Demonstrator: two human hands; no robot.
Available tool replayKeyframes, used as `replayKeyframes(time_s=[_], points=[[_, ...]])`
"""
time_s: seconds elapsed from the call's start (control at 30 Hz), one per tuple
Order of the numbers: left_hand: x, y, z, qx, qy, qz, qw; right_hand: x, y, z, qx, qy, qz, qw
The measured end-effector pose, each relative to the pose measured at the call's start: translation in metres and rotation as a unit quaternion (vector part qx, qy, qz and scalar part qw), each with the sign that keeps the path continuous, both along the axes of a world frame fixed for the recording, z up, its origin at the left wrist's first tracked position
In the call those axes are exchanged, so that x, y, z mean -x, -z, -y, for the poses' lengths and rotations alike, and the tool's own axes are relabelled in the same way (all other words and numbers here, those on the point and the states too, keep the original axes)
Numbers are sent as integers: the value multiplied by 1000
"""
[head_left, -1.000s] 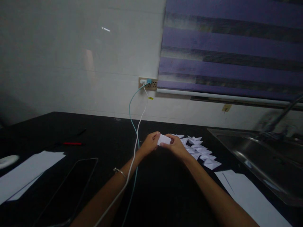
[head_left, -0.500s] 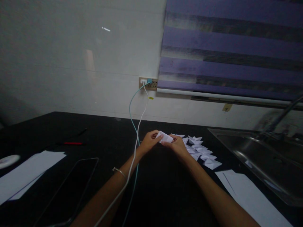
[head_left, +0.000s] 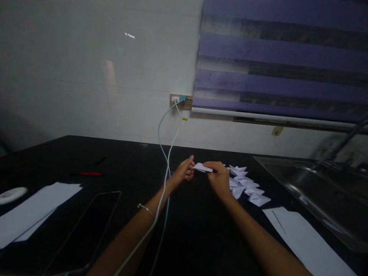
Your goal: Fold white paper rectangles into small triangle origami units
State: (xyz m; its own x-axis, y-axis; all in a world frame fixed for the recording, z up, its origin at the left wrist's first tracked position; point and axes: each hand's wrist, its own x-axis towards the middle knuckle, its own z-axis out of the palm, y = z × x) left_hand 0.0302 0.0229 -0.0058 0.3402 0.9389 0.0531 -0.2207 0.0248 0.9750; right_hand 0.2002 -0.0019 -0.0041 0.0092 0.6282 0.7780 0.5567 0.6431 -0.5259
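Observation:
A small piece of folded white paper [head_left: 202,167] is pinched between the thumb and fingers of my right hand [head_left: 220,178], a little above the dark counter. Its left corner points at my left hand [head_left: 185,170], which is just beside it with the thumb raised and the fingers loosely curled, apart from the paper as far as I can see. Several folded paper boats [head_left: 248,186] sit in rows right of my right hand, partly hidden by it.
White paper sheets [head_left: 307,237] lie at front right, beside a steel sink [head_left: 267,163]. On the left are more paper strips [head_left: 46,203], a dark phone [head_left: 86,230], a red pen [head_left: 90,174] and a white roll [head_left: 13,194]. A white cable [head_left: 165,180] crosses before my left arm.
Both hands held the folded paper before. My left hand has come off it, and the right now grips it alone, turned nearly edge-on to the view.

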Motion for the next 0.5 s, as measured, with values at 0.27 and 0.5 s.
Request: replayKeyframes(time_s=[0.27,0.5], points=[[5,0,6,-118,7,-8,993,4,-3,1,-1,-65,9,998],[5,-2,1,-155,-84,-46,983,3,-1,-5,143,-229,-121,955]])
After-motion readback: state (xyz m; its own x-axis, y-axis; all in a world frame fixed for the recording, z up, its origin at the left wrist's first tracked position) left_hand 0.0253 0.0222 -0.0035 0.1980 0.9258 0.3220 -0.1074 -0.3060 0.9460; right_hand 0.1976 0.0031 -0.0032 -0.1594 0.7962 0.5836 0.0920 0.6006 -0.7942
